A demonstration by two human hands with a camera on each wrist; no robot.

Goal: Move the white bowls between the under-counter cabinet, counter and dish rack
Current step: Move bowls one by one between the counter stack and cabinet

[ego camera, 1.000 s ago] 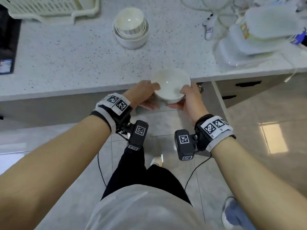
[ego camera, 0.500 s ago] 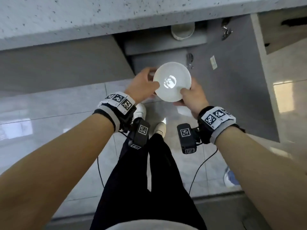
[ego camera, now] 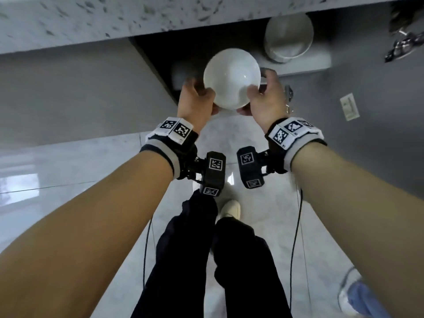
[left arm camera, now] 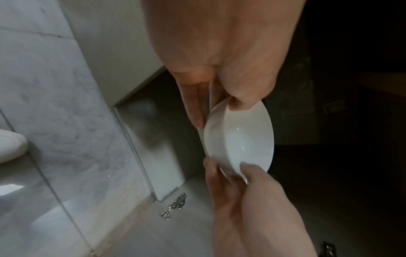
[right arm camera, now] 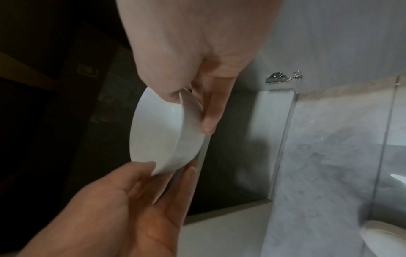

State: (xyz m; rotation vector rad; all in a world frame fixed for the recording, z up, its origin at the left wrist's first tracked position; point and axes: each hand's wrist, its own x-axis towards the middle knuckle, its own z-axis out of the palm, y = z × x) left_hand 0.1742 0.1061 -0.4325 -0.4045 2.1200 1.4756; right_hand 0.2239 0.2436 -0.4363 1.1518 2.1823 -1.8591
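Left hand clamped on the near-left rim of white bowl, held below the counter front edge at the open cabinet mouth; right hand clamped on its near-right rim; second bowl on the cabinet shelf, right

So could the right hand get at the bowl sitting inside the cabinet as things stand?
Probably not yet: the right hand and left hand both hold a white bowl. The cabinet bowl itself sits unobstructed.
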